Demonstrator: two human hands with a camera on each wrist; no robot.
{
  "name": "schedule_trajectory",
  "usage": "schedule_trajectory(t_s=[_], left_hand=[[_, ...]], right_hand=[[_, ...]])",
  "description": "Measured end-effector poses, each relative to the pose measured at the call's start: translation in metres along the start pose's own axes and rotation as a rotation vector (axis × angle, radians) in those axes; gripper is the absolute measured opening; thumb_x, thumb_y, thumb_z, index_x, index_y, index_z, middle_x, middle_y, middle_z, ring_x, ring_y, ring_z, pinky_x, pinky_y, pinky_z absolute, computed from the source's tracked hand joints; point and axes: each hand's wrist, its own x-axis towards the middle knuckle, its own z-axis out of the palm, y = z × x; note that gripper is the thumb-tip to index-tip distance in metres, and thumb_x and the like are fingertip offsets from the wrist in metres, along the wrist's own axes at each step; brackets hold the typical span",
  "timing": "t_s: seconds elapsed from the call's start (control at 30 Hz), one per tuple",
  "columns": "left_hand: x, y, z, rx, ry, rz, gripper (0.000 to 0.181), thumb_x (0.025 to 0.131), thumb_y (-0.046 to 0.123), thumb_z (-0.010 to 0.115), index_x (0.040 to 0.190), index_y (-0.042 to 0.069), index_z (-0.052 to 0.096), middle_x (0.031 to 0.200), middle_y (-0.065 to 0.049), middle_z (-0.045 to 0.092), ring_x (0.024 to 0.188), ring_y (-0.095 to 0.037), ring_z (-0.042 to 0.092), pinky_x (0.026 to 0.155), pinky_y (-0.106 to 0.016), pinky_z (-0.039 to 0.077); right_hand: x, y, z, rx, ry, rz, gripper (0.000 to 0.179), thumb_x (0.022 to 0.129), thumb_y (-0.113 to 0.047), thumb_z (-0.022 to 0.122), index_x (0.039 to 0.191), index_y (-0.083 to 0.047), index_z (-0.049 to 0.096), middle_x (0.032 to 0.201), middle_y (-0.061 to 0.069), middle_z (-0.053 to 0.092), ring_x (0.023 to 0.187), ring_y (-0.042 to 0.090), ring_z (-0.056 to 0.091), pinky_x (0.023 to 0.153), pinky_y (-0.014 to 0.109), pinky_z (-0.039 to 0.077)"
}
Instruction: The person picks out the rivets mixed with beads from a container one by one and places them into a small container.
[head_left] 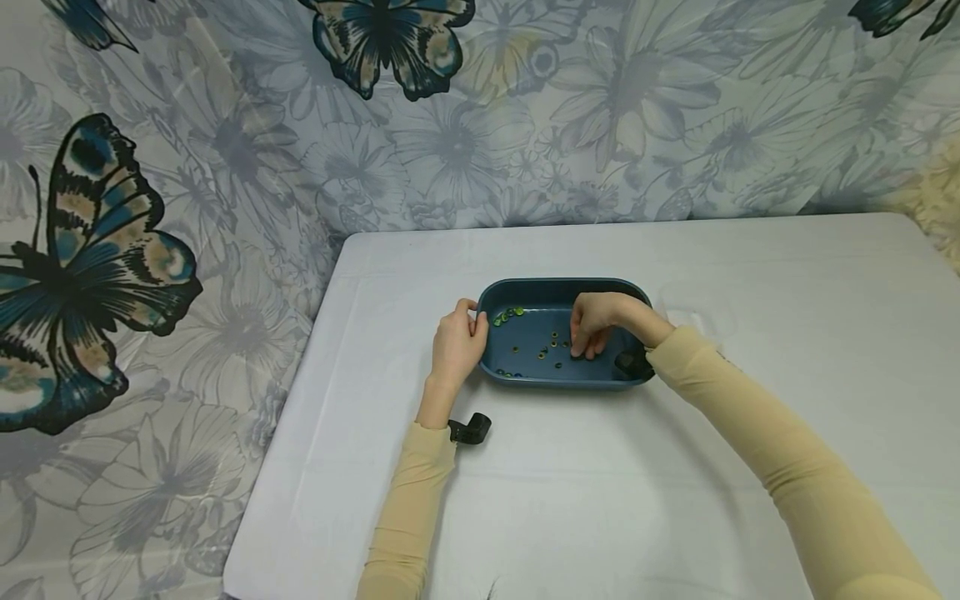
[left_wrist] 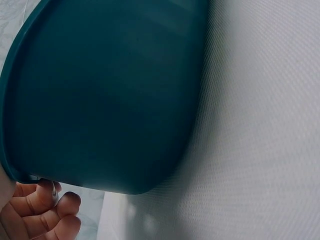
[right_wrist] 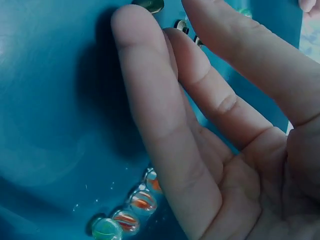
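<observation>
A dark teal plastic tub sits on the white table. My left hand grips its left end, with the thumb at the rim and the fingers curled outside below it in the left wrist view. Inside the tub is my right hand, pointing down with the fingertips near the floor. In the right wrist view one nearly straight finger meets a small gold-coloured piece at its tip, and the thumb stands apart. Clear glass marbles with orange swirls and a green marble lie below the fingers.
Several small gold-coloured rings are scattered over the tub floor. Green marbles line its left end. A faint transparent object lies right of the tub, partly behind the right sleeve. Butterfly-patterned fabric hangs behind the table.
</observation>
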Motion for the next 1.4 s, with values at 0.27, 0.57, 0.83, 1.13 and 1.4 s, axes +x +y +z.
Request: schedule_trajectory(t_s=[0.27,0.57,0.83,1.13,1.4], left_hand=[[0.0,0.0,0.0,0.0,-0.004,-0.009,0.023,0.093,0.015,0.052,0.107,-0.003,0.058,0.055,0.001,0.043,0.044,-0.012,0.039,0.046,-0.026,0.032],[0.0,-0.001,0.002,-0.009,-0.001,-0.002,0.023,0.093,0.014,0.052,0.107,-0.003,0.058,0.055,0.001,0.043,0.044,-0.012,0.039,0.046,-0.025,0.032],[0.0,-0.001,0.002,-0.01,0.005,0.019,0.022,0.093,0.013,0.052,0.106,-0.004,0.058,0.054,0.001,0.044,0.043,-0.011,0.04,0.044,-0.024,0.032],[0.0,-0.002,0.002,-0.014,0.002,0.015,0.022,0.094,0.014,0.051,0.106,-0.003,0.058,0.053,0.001,0.043,0.042,-0.011,0.039,0.044,-0.024,0.032],[0.0,-0.001,0.002,-0.017,-0.003,0.008,0.022,0.094,0.014,0.051,0.106,-0.003,0.057,0.053,0.001,0.044,0.042,-0.011,0.039,0.044,-0.024,0.032]], right_hand=[[0.002,-0.002,0.004,-0.045,0.028,0.013,0.013,0.073,-0.007,0.077,0.073,0.001,0.066,0.063,0.008,0.066,0.055,0.014,0.064,0.056,0.029,0.052],[0.004,-0.006,0.008,-0.108,0.059,0.046,0.012,0.072,-0.005,0.077,0.07,-0.001,0.066,0.062,0.007,0.066,0.055,0.015,0.064,0.056,0.028,0.052],[0.004,-0.005,0.01,-0.121,0.064,0.048,0.008,0.073,-0.004,0.076,0.071,-0.001,0.068,0.063,0.008,0.066,0.056,0.016,0.064,0.056,0.029,0.052],[0.003,0.003,0.005,-0.017,0.001,0.008,0.007,0.076,-0.003,0.073,0.076,0.002,0.068,0.065,0.009,0.067,0.057,0.016,0.065,0.058,0.029,0.052],[0.004,0.007,0.003,0.033,-0.025,0.001,0.006,0.077,-0.002,0.071,0.077,0.002,0.068,0.067,0.01,0.067,0.058,0.016,0.065,0.059,0.03,0.053]])
